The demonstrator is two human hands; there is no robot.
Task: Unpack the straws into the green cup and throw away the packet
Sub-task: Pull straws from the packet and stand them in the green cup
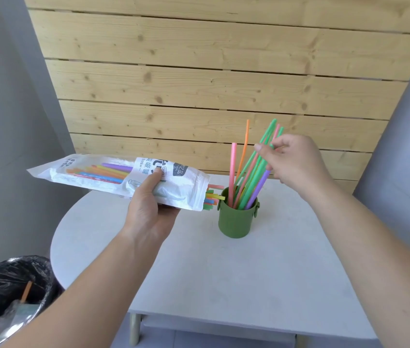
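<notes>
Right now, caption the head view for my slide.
Left hand holds the straw packet; right hand feeds straws into green cup.

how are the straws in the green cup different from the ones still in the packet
The straws in the green cup stand nearly upright and fan out loosely; the straws in the packet lie almost level in a tight bundle.

The cup straws show most of their length; the packet straws show only their tips at its open end and a stretch through its clear window.

The right hand touches the cup straws; the left hand holds only the packet.

Both sets are mixed bright colours.
</notes>
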